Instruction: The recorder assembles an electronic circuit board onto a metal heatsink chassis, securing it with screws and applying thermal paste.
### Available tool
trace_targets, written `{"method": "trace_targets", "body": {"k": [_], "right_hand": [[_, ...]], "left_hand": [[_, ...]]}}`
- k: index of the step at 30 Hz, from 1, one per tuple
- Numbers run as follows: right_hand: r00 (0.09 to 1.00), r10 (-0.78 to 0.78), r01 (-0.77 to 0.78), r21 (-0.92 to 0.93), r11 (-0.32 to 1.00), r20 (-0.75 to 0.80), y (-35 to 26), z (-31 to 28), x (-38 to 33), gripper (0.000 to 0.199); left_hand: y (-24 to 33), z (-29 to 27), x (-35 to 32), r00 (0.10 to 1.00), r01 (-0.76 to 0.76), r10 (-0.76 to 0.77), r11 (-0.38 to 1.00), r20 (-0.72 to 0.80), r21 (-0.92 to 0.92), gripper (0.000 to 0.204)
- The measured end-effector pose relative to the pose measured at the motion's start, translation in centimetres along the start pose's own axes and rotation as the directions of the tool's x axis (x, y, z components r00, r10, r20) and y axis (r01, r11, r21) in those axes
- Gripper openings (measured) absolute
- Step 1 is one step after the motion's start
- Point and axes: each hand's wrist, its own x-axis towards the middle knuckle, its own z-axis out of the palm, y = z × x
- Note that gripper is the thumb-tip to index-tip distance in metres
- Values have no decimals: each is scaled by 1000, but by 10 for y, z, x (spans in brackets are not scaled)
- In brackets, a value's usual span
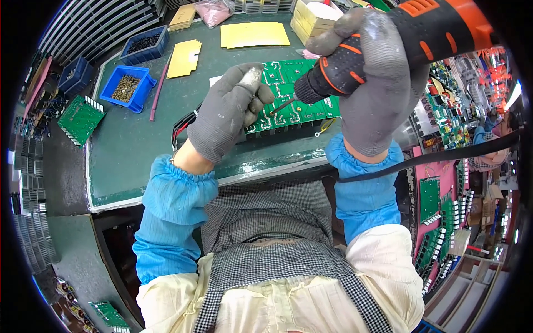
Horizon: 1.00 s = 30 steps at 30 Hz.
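Circuit board (291,72): green, lying on the desk (127,166), beyond the wearer's hands.
Power driver (425,33): wrapped in the right hand (377,105); its bit (284,105) points down at the board's near half.
Left hand (225,108): fingers curled over the board's left side; whether they pinch anything cannot be told.
Progress: driving apparently under way; brass-coloured spots (299,109), probably screws, show; the number left is unclear.

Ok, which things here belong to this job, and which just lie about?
In the job:
power driver in the right hand
green circuit board under its bit
likely, blue bin of small parts

Probably just lying about:
yellow sheets
pink bag
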Motion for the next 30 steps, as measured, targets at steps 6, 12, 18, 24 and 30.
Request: {"method": "trace_targets", "body": {"k": [6,12,18,24,30], "right_hand": [[923,384,-383,145,912,23,-20,44,25,27],[883,467,-466,175,867,36,-14,46,27,30],[817,553,-569,72,819,161,-28,32,31,19],[980,-176,75,651,755,92,10,-35,38,45],[988,-139,141,728,671,-64,36,-32,28,57]], "left_hand": [[-8,-14,3,995,63,-30,935,98,-348,33],[-10,-9,4,998,59,-46,929,46,-365,29],[-15,-13,3,999,-34,36,958,2,-283,25],[-2,-2,2,999,35,-32,961,14,-275,35],[-9,-13,3,1000,26,-20,890,18,-455,29]]}}
